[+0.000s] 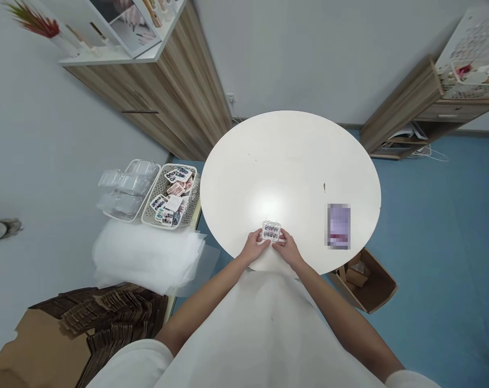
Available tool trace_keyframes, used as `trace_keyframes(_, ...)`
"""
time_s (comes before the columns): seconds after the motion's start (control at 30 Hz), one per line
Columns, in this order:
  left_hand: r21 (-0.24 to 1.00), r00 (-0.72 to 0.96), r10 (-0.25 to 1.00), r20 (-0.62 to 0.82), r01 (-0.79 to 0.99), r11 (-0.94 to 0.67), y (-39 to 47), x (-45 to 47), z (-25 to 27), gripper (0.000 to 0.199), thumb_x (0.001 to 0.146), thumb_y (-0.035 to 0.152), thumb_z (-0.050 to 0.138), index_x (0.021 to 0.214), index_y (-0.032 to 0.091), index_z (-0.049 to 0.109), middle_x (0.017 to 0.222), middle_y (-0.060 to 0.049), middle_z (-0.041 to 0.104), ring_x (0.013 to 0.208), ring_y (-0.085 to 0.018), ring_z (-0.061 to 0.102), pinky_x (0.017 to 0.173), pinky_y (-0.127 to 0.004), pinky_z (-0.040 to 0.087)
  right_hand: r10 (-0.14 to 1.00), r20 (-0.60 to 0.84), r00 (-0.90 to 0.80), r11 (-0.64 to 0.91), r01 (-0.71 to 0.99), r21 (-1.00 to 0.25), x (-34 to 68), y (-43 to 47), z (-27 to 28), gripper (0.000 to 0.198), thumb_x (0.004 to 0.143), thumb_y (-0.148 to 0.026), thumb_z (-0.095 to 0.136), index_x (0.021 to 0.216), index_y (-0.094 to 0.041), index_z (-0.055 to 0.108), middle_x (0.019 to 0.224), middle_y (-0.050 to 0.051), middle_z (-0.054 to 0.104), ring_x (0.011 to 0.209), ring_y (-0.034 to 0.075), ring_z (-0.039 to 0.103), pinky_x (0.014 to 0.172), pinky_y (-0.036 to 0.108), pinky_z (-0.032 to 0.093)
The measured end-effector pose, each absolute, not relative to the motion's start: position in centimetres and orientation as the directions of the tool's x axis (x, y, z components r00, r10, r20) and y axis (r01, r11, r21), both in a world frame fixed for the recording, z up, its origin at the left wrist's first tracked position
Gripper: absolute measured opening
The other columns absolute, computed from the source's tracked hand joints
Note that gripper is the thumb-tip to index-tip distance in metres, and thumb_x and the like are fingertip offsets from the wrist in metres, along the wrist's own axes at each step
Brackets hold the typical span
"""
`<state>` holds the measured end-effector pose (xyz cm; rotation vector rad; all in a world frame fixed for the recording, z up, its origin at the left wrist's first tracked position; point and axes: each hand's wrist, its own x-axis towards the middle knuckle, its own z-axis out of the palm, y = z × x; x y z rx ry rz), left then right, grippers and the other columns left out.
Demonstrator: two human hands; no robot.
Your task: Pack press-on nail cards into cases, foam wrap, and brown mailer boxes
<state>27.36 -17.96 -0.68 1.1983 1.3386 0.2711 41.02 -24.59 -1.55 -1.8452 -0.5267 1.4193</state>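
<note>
Clear plastic, by its shine, forms the small case we hold at the near edge of the smooth white table. Our left hand pinches its left side and our right hand its right, thumbs toward the near edge. We judge it light and stiff, perhaps slick and easily cracked, so its side rims seem the best hold, away from the two rows of small dark pieces inside. Whether it rests on the tabletop, we cannot tell. To our left, a perforated basket holds glossy cards beside limp, translucent sheets.
</note>
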Motion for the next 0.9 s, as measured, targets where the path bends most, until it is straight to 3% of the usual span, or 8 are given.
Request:
trace_keyframes(0.17, 0.791, 0.248, 0.787, -0.565, 0.433, 0.432, -15.8, 25.1, -0.3, 0.063, 0.069, 0.035, 0.062, 0.126, 0.018, 0.04, 0.122, -0.012, 0.039, 0.103, -0.02, 0.046, 0.086, -0.028, 0.04, 0.728, -0.628, 0.277, -0.614, -0.144, -0.776, 38.6, -21.4, -0.7, 0.073, 0.061, -0.031, 0.063, 0.129, -0.026, 0.034, 0.12, 0.007, 0.042, 0.097, 0.02, 0.054, 0.077, 0.031, 0.049)
trace_keyframes(0.57, 0.789, 0.082, 0.884, -0.461, 0.494, 0.365, -6.4, 15.3, -1.8, 0.058, 0.074, 0.039, 0.056, 0.126, 0.018, 0.04, 0.118, -0.011, 0.039, 0.102, -0.019, 0.048, 0.086, -0.03, 0.043, 0.767, -0.618, 0.172, -0.617, -0.065, -0.784, 28.6, -9.7, 0.1, 0.079, 0.061, -0.029, 0.064, 0.132, -0.023, 0.031, 0.122, 0.008, 0.04, 0.099, 0.019, 0.053, 0.081, 0.031, 0.047)
trace_keyframes(0.9, 0.796, 0.136, 0.875, -0.465, 0.497, 0.346, -1.6, 12.7, -3.1, 0.059, 0.073, 0.035, 0.057, 0.127, 0.02, 0.038, 0.12, -0.011, 0.037, 0.105, -0.019, 0.047, 0.083, -0.028, 0.045, 0.762, -0.617, 0.198, -0.618, -0.063, -0.783, 25.6, -5.1, -0.9, 0.08, 0.062, -0.027, 0.064, 0.134, -0.025, 0.028, 0.123, 0.008, 0.04, 0.091, 0.016, 0.056, 0.082, 0.032, 0.047)
